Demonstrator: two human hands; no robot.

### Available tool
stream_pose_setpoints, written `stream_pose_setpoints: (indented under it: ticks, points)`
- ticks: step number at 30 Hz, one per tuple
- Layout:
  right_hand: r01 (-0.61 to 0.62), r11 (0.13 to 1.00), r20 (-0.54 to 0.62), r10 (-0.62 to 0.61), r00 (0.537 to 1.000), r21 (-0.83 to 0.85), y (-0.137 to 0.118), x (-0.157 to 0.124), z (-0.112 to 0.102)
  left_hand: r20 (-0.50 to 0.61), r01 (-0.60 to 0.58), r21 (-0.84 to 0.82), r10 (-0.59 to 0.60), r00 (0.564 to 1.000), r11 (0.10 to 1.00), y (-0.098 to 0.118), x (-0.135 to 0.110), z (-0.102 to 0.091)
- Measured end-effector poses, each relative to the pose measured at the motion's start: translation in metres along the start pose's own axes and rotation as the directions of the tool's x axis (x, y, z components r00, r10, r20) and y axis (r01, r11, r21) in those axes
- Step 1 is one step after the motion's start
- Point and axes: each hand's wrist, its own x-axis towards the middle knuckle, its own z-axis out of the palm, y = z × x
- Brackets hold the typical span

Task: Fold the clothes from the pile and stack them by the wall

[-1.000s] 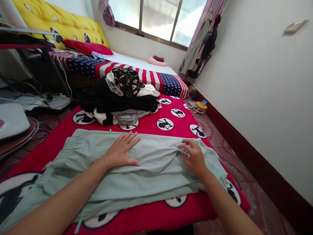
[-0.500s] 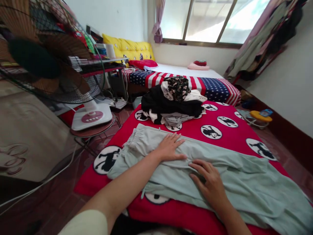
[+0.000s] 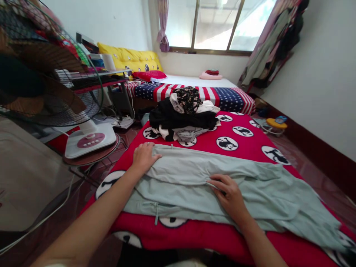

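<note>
Pale-green trousers (image 3: pixel 183 196) under both hands (image 3: pixel 227 193)

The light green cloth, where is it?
In the head view, the light green cloth lies on the red blanket, nearer than the clothes pile, with the left hand at its left end and right hand near its middle.

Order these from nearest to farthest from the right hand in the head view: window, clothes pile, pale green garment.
1. Pale green garment: directly under the right hand.
2. Clothes pile: ahead, left of the hand.
3. Window: far wall.
</note>
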Motion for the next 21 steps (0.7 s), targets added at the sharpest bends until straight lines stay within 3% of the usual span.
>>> stream_pose_setpoints:
  ticks: [3,9,13,15,17,21]
  points:
    - [-0.014,1.000,-0.002,0.014,1.000,0.011,-0.005,0.003,-0.002,0.075,-0.078,-0.036,0.080,0.994,0.996,-0.010,0.001,0.000]
    - [-0.042,0.999,-0.030,0.042,0.999,0.004,-0.022,0.013,-0.003,0.003,-0.075,-0.019,0.075,0.997,0.997,-0.022,0.025,-0.016]
    - [-0.090,0.995,0.019,0.091,0.996,-0.035,-0.038,0.012,0.004,-0.007,-0.161,0.080,0.162,0.987,0.984,-0.028,0.038,-0.011]
    - [-0.126,0.992,0.025,0.126,0.992,-0.016,-0.044,0.011,0.004,-0.046,-0.215,0.010,0.215,0.975,0.977,-0.017,0.038,-0.001]
    - [-0.173,0.984,-0.015,0.173,0.985,0.041,-0.043,0.014,-0.002,-0.058,-0.310,-0.198,0.305,0.951,0.930,0.007,0.033,0.008]
    - [-0.290,0.946,-0.200,0.315,0.928,0.149,-0.006,0.023,-0.036,-0.039,-0.452,-0.588,0.535,0.844,0.671,0.078,0.012,0.016]
